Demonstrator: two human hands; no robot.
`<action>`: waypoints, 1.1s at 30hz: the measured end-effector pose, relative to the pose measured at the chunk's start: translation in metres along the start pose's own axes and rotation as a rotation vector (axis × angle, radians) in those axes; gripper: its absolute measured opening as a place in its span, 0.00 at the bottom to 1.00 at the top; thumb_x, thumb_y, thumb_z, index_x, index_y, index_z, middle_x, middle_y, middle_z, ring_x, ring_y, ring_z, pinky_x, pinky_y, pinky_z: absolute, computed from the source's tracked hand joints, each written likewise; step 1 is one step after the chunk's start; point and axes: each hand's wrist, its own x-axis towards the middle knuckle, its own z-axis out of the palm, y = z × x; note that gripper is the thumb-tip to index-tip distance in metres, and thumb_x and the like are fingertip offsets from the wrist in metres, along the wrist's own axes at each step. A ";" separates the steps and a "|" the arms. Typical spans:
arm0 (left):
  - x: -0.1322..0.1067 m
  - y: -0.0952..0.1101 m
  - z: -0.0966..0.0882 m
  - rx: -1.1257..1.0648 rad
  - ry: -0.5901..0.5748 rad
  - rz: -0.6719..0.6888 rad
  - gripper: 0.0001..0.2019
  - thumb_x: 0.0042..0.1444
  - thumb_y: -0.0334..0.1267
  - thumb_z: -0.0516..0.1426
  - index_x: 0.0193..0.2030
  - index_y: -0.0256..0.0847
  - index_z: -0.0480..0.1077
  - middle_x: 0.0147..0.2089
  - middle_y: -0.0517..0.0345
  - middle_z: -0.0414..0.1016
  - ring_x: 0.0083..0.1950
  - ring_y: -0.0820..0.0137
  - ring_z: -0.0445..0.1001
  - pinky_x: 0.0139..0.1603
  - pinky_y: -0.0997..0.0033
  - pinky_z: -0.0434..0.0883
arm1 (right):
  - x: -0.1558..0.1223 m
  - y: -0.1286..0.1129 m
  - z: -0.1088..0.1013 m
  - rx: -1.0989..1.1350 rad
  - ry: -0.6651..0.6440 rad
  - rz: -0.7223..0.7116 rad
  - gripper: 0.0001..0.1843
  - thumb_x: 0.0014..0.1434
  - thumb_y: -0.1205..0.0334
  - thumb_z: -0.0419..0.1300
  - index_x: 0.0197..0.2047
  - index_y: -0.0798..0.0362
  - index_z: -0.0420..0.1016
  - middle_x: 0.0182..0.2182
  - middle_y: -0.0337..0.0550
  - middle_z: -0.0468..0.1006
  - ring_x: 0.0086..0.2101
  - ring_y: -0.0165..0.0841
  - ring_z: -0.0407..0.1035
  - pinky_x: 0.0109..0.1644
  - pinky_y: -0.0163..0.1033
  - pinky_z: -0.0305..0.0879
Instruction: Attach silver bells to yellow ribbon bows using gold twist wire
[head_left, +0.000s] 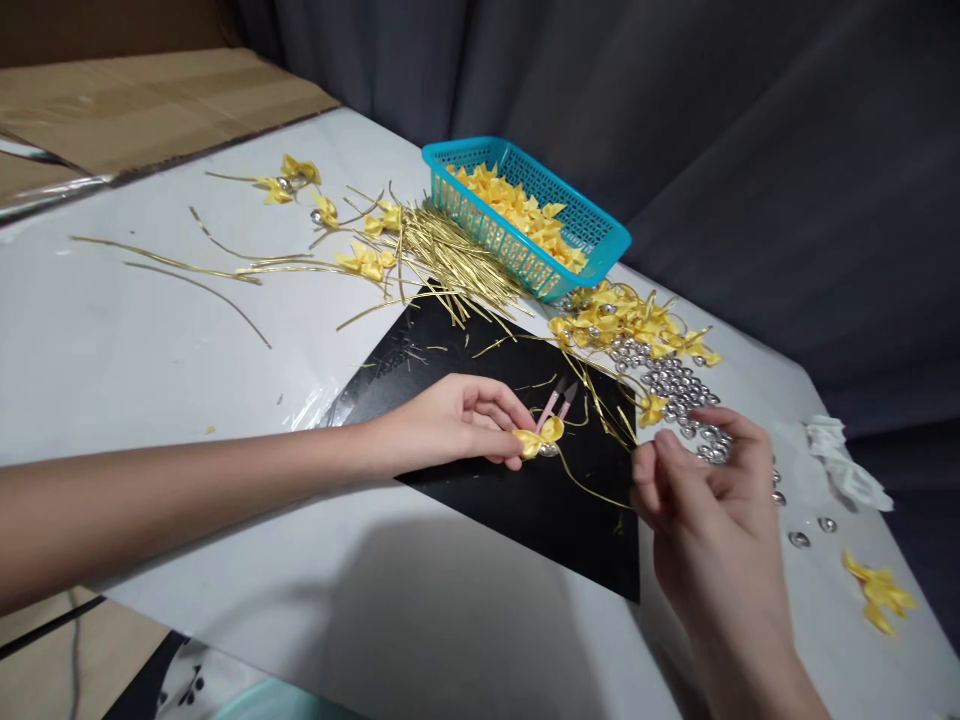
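My left hand (495,425) pinches a small yellow ribbon bow (551,430) over the black mat (480,500). A silver bead (549,450) sits at the bow's middle. From the bow a thin gold cord (589,487) curves across to my right hand (709,490), whose fingers are closed on its end. Just behind the bow lie small pink-handled snips (556,402), partly hidden by it. Close to my right fingertips is another yellow bow (651,408) with cord.
A turquoise basket (525,165) of yellow bows stands at the back, beside a pile of cut gold cords (457,255). Silver beads (679,388) and corded bows (630,318) lie at the right. A white cloth piece (847,465) is near the right edge, cardboard (165,100) at far left.
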 end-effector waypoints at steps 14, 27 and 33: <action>-0.003 0.005 0.003 -0.002 0.029 0.005 0.03 0.45 0.24 0.60 0.28 0.33 0.71 0.26 0.60 0.76 0.30 0.78 0.73 0.36 0.80 0.68 | -0.009 0.005 0.008 -0.324 -0.338 0.063 0.12 0.54 0.54 0.59 0.36 0.54 0.75 0.26 0.40 0.70 0.22 0.23 0.56 0.21 0.27 0.49; 0.001 -0.005 0.000 0.044 0.011 0.093 0.06 0.43 0.27 0.63 0.29 0.33 0.71 0.30 0.59 0.76 0.32 0.76 0.74 0.38 0.75 0.69 | -0.012 0.007 0.010 -0.131 -0.458 0.317 0.21 0.51 0.49 0.63 0.42 0.57 0.74 0.18 0.35 0.66 0.15 0.20 0.56 0.19 0.27 0.52; 0.001 -0.004 -0.001 -0.011 0.007 0.079 0.07 0.43 0.26 0.63 0.29 0.34 0.70 0.30 0.60 0.75 0.33 0.77 0.74 0.39 0.76 0.68 | -0.013 0.009 0.012 -0.161 -0.507 0.350 0.25 0.47 0.51 0.66 0.46 0.54 0.70 0.16 0.31 0.62 0.16 0.20 0.55 0.20 0.26 0.52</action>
